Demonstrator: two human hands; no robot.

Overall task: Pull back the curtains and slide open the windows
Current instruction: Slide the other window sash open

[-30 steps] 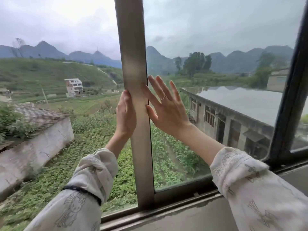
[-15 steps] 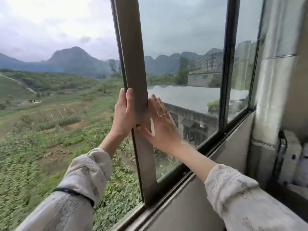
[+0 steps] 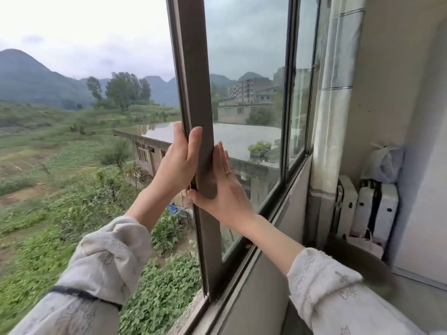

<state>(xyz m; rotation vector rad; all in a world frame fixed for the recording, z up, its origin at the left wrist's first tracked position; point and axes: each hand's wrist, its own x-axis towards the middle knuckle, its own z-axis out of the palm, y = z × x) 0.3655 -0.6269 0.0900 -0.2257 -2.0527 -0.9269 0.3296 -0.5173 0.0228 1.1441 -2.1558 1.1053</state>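
Observation:
A sliding window sash with a brown metal upright [image 3: 193,68] stands in the middle of the view. Left of the upright the opening is bare, with fields outside. My left hand [image 3: 180,160] wraps around the upright's outer edge, fingers curled over it. My right hand [image 3: 223,189] lies flat against the glass pane [image 3: 246,68] and the upright's inner side, fingers apart, a ring on one finger. A pale curtain [image 3: 336,93] hangs gathered at the right end of the window.
The window's bottom track [image 3: 232,281] runs diagonally from lower centre to the right. A second frame upright [image 3: 290,93] stands further right. White boxes [image 3: 367,204] and a plastic bag [image 3: 384,163] sit in the corner against the wall.
The sash has slid to the right with both hands on it, widening the bare opening on the left. The view has turned right, bringing the curtain and corner into sight.

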